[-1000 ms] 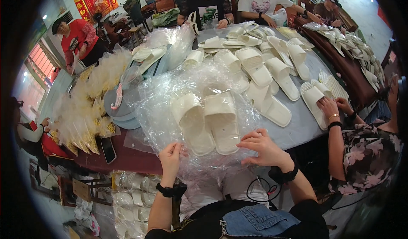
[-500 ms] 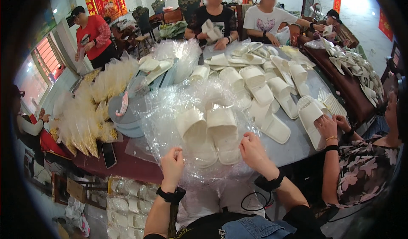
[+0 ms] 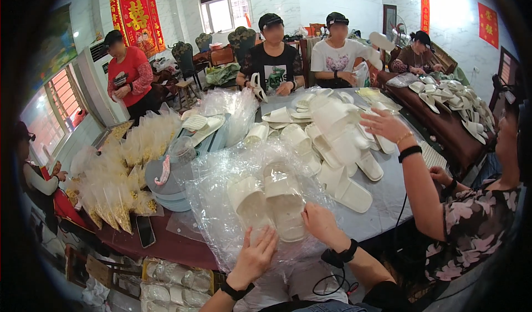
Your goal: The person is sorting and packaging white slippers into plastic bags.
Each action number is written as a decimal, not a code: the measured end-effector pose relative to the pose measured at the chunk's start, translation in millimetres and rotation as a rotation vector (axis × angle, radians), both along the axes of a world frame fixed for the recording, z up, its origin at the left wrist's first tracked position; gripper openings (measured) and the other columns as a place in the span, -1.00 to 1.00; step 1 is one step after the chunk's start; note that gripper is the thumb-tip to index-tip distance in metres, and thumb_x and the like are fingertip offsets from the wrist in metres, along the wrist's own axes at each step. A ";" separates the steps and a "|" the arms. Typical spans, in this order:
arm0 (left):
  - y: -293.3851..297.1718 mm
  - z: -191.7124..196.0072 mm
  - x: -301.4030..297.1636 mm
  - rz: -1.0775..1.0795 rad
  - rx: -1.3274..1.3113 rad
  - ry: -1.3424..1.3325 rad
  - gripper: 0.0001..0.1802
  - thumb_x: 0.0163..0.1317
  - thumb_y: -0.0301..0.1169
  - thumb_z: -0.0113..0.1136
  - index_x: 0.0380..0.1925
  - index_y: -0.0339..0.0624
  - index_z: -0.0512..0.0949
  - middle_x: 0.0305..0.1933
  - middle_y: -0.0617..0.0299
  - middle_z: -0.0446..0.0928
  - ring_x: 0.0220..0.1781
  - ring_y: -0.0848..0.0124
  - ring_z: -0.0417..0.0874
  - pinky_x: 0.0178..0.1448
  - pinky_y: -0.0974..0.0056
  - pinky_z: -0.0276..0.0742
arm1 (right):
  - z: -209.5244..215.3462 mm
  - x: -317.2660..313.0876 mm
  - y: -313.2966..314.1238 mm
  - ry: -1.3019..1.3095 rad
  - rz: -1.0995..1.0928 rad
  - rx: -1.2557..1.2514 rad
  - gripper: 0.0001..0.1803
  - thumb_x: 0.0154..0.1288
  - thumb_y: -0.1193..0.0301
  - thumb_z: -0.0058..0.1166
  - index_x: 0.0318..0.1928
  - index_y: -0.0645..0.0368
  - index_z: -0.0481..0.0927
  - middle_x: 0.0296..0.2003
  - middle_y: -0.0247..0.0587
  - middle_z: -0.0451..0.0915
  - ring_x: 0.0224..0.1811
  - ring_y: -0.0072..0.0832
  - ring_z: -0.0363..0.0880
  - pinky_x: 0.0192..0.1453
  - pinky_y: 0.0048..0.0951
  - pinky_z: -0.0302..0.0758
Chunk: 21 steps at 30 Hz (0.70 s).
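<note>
Now bagging a pair of white slippers [image 3: 271, 201] in a clear plastic bag [image 3: 221, 212].

Both slippers lie side by side inside the bag, at the near edge of the bench [image 3: 382, 201]. At the bag's mouth, the left hand [image 3: 256, 256] presses flat, fingers spread, grasping nothing; the right hand [image 3: 321, 223] pinches the film just beside the slippers. Best done by keeping the pair aligned and smoothing the film before closing. Loose slippers [image 3: 338, 146] lie beyond the bag.

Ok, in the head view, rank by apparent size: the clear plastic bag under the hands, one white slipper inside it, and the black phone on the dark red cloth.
1. Clear plastic bag, largest.
2. White slipper inside the bag.
3. Black phone on the dark red cloth, smallest, though lens bending makes this comparison less sure.
</note>
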<state>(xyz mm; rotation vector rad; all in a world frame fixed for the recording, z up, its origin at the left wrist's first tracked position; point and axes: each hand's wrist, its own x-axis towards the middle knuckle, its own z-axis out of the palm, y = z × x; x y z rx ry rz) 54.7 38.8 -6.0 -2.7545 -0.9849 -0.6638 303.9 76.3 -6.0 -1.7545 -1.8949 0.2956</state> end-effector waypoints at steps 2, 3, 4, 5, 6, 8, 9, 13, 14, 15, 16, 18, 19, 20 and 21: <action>2.4 -4.5 -0.7 0.051 -0.075 -0.020 -0.29 0.10 -0.36 0.44 0.30 -0.11 0.45 0.44 -0.02 0.39 0.52 0.11 0.36 0.55 -0.36 0.00 | 6.8 2.1 0.4 0.128 0.063 -0.001 -0.75 0.42 0.33 0.05 -0.23 0.32 0.51 -0.30 0.20 0.65 -0.22 0.20 0.64 -0.14 0.07 0.55; 3.1 -2.6 1.3 0.096 -0.156 -0.040 -0.19 0.09 -0.33 0.45 0.38 -0.08 0.38 0.50 -0.02 0.32 0.55 0.11 0.31 0.54 -0.41 -0.02 | 13.5 2.2 -1.9 0.222 0.079 -0.027 -0.74 0.41 0.33 0.09 -0.19 0.33 0.52 -0.31 0.25 0.63 -0.20 0.25 0.60 -0.14 0.11 0.51; 4.1 0.3 3.1 0.094 -0.160 -0.043 -0.19 0.09 -0.33 0.45 0.38 -0.08 0.38 0.50 -0.02 0.32 0.55 0.11 0.31 0.54 -0.41 -0.02 | 12.1 3.8 -0.8 0.293 0.098 -0.017 -0.75 0.43 0.33 0.09 -0.20 0.32 0.53 -0.35 0.16 0.64 -0.28 0.14 0.62 -0.21 0.01 0.52; 5.7 4.7 5.1 0.092 -0.159 -0.025 -0.13 0.08 -0.29 0.46 0.43 -0.06 0.32 0.54 0.00 0.24 0.58 0.11 0.26 0.50 -0.43 0.00 | 10.6 5.6 0.0 0.364 0.117 -0.009 -0.76 0.45 0.33 0.10 -0.20 0.31 0.53 -0.40 0.07 0.64 -0.37 0.02 0.64 -0.28 -0.09 0.52; 5.6 8.4 4.7 0.104 -0.160 -0.006 -0.07 0.07 -0.25 0.47 0.47 -0.03 0.26 0.58 0.02 0.16 0.60 0.12 0.20 0.47 -0.46 0.03 | 15.9 4.0 0.5 0.362 0.129 -0.017 -0.76 0.45 0.33 0.10 -0.20 0.31 0.53 -0.40 0.07 0.64 -0.37 0.02 0.64 -0.28 -0.09 0.52; 10.0 7.0 6.6 0.104 -0.152 -0.141 -0.08 0.07 -0.31 0.45 0.47 -0.03 0.27 0.57 0.00 0.19 0.58 0.09 0.24 0.45 -0.44 0.07 | 38.9 2.5 -1.5 0.926 0.225 -0.318 -0.79 0.51 0.35 0.08 -0.22 0.26 0.52 -0.46 -0.26 0.57 -0.49 -0.44 0.51 -0.38 -0.40 0.44; 11.7 5.0 6.2 0.099 -0.137 -0.267 -0.09 0.07 -0.36 0.43 0.47 -0.03 0.28 0.56 -0.02 0.22 0.56 0.06 0.28 0.43 -0.42 0.12 | 46.6 -1.7 -4.3 0.923 0.235 -0.332 -0.79 0.51 0.35 0.08 -0.22 0.26 0.52 -0.46 -0.26 0.57 -0.49 -0.44 0.51 -0.38 -0.40 0.44; 21.5 -0.8 10.3 0.201 -0.113 -0.338 -0.09 -0.03 -0.55 0.37 0.44 -0.12 0.31 0.50 -0.08 0.32 0.52 -0.03 0.34 0.42 -0.36 0.19 | 53.3 -12.9 -10.4 1.037 0.292 -0.366 -0.81 0.57 0.35 0.02 -0.18 0.22 0.49 -0.40 -0.42 0.50 -0.40 -0.66 0.42 -0.31 -0.57 0.40; 22.8 0.6 12.0 0.215 -0.107 -0.311 -0.10 -0.07 -0.61 0.31 0.41 -0.13 0.35 0.46 -0.07 0.37 0.50 -0.04 0.36 0.42 -0.34 0.22 | 50.6 -15.3 -11.4 0.936 0.317 -0.307 -0.83 0.57 0.34 0.02 -0.12 0.21 0.49 -0.34 -0.37 0.55 -0.34 -0.62 0.52 -0.22 -0.53 0.49; 23.2 0.5 11.8 0.235 -0.101 -0.283 -0.11 -0.11 -0.67 0.24 0.39 -0.13 0.39 0.43 -0.06 0.42 0.49 -0.06 0.38 0.41 -0.32 0.24 | 46.1 -20.3 -13.8 0.931 0.335 -0.324 -0.83 0.57 0.34 0.02 -0.12 0.21 0.49 -0.34 -0.37 0.55 -0.34 -0.62 0.52 -0.22 -0.53 0.49; 26.1 -4.9 9.7 0.261 -0.103 -0.287 -0.11 -0.11 -0.67 0.24 0.39 -0.13 0.39 0.43 -0.06 0.42 0.49 -0.06 0.38 0.41 -0.32 0.24 | 38.9 -26.4 -18.3 1.150 0.270 -0.258 -0.82 0.59 0.34 -0.01 -0.04 0.19 0.44 -0.22 -0.31 0.56 -0.25 -0.59 0.55 -0.15 -0.51 0.52; 32.9 -20.2 1.0 0.265 -0.106 -0.337 -0.09 -0.12 -0.71 0.21 0.39 -0.05 0.41 0.42 0.05 0.44 0.51 -0.02 0.36 0.39 -0.38 0.25 | 20.9 -37.7 -27.7 1.361 0.228 -0.229 -0.80 0.60 0.33 -0.03 0.04 0.18 0.39 -0.11 -0.26 0.56 -0.17 -0.56 0.58 -0.08 -0.48 0.55; 32.2 -22.4 -3.9 0.318 -0.108 -0.340 -0.09 -0.12 -0.71 0.21 0.39 -0.05 0.41 0.42 0.05 0.44 0.51 -0.02 0.36 0.39 -0.38 0.25 | 8.7 -40.4 -33.8 1.400 0.222 -0.144 -0.77 0.62 0.34 -0.07 0.12 0.16 0.33 0.00 -0.20 0.52 -0.10 -0.52 0.58 -0.03 -0.46 0.56; 34.0 -22.9 -5.6 0.293 -0.150 -0.369 -0.10 -0.12 -0.73 0.18 0.38 -0.06 0.41 0.42 0.05 0.45 0.51 -0.02 0.36 0.39 -0.38 0.25 | -2.3 -41.7 -37.3 1.439 0.216 -0.065 -0.72 0.63 0.34 -0.11 0.20 0.14 0.28 0.11 -0.14 0.47 -0.03 -0.48 0.59 0.02 -0.43 0.58; 34.3 -20.4 -7.7 0.276 -0.190 -0.398 -0.10 -0.12 -0.74 0.16 0.38 -0.06 0.42 0.41 0.04 0.45 0.51 -0.02 0.37 0.39 -0.37 0.24 | -11.6 -43.1 -38.1 1.309 0.237 0.066 -0.72 0.63 0.36 -0.12 0.21 0.13 0.28 0.16 -0.11 0.45 0.03 -0.45 0.57 0.06 -0.40 0.56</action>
